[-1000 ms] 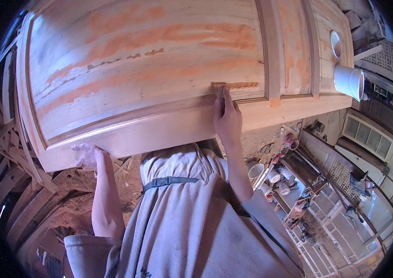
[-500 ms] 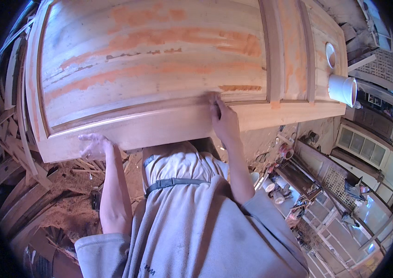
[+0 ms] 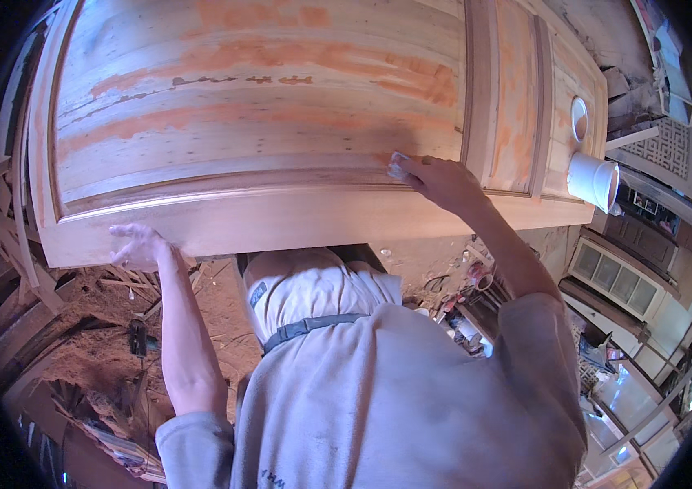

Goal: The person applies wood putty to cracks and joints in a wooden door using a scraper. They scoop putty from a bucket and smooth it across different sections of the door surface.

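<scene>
A large panelled wooden door (image 3: 280,213) lies flat in front of me, its bare wood streaked with orange filler (image 3: 268,55). At the near right part of the big panel, my right hand (image 3: 444,181) pinches a small pale folded piece of sandpaper (image 3: 399,165) against the wood, close to the moulding. The fingers hide most of its far side. To the left, my left hand (image 3: 140,246) lies on the door's near edge with its fingers spread and nothing in it.
A white plastic tub (image 3: 594,181) lies on its side at the door's right end, beside a round white lid (image 3: 580,119). Wood offcuts (image 3: 13,244) are piled at left. Sawdust (image 3: 89,322) covers the floor. A framed glass window (image 3: 616,277) stands at right.
My right hand has moved right along the panel, over where a darker filler streak showed. The pale piece in it has come into sight. My left hand stays on the edge, fingers spread.
</scene>
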`<state>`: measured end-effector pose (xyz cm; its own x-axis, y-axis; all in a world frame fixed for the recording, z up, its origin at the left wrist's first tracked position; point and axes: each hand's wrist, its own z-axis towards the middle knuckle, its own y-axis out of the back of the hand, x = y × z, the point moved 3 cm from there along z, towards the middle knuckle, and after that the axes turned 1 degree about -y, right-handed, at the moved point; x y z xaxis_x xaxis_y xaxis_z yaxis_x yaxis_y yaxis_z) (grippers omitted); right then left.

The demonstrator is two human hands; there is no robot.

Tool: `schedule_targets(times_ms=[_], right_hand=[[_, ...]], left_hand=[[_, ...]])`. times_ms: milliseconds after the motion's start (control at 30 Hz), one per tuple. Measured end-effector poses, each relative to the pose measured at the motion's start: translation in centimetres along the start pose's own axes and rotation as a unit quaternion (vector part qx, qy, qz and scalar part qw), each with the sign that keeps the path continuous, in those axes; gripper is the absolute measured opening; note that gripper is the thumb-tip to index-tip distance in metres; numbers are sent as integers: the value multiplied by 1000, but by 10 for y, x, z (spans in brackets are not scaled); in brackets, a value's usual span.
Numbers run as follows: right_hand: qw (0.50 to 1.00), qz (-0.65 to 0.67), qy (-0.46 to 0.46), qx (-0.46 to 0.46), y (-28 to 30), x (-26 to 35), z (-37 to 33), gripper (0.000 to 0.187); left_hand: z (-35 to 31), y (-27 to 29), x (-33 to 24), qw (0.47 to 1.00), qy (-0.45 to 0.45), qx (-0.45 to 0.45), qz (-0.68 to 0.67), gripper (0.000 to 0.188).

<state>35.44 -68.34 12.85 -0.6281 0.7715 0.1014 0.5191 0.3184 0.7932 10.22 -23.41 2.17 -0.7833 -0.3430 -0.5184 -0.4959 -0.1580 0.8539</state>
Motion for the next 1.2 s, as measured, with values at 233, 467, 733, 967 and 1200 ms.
schedule_targets(times_ms=[233,467,733,967,1200], right_hand=[[995,-80,-10,60,-4,-72,-18,41],[987,-128,-25,95,7,-103,-25,42],[865,478,-145,52,43,-62,-44,43],[501,843,-169,-92,-32,57,-41,50],[842,386,-246,-286,-63,114,-13,43]], left_hand=[[11,-5,16,999,-5,-36,15,79],[-4,12,-5,999,15,27,19,84],[11,17,10,1000,1,14,-14,77],[79,41,27,970,1,37,-242,69],[214,20,25,960,10,106,-258,72]])
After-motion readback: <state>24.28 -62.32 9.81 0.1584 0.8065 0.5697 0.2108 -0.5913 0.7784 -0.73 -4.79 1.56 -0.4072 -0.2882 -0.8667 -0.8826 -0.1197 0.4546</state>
